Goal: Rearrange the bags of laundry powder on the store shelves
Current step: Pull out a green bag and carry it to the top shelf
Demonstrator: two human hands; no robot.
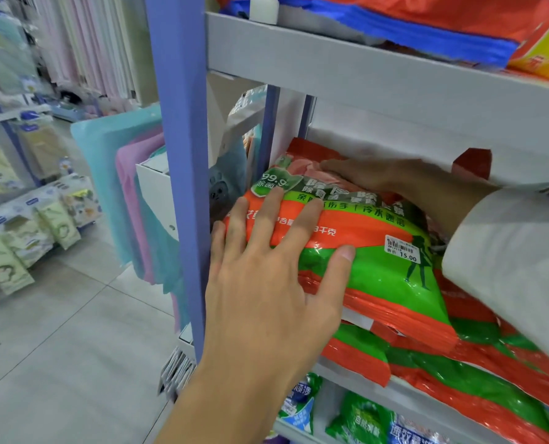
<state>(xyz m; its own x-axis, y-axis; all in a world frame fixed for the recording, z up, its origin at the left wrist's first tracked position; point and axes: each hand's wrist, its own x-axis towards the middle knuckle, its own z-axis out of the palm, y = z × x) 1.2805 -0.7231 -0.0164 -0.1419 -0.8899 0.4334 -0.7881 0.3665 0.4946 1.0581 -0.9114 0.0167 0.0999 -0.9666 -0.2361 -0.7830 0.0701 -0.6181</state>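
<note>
The top bag (379, 270), orange and green with "99.9" printed near its far left corner and a price sticker (403, 249) reading 15.00, lies flat on a stack of like bags (465, 389) on the middle shelf (404, 399), at that shelf's left end just right of the blue post (177, 155).

The left hand (266, 283) is open: its palm lies against the bag's near left edge, 4 fingers spread flat over the orange band and the thumb stretched right onto the green panel. The right hand (395, 177) reaches in from the right under the upper shelf (363, 68) and rests on the far top of the same bag, its fingers stretched out toward the left and not curled; it is somewhat blurred. Its pale sleeve (507, 257) covers the right part of the stack.

Red, blue and yellow bags (427, 24) lie on the upper shelf beside a white bottle (263, 8). Green and blue packs (359, 418) stand on the lower shelf. Left of the post hang pastel sheets (122, 187), and farther left are racks of small packets (26, 225) above a grey tile floor (58, 347).
</note>
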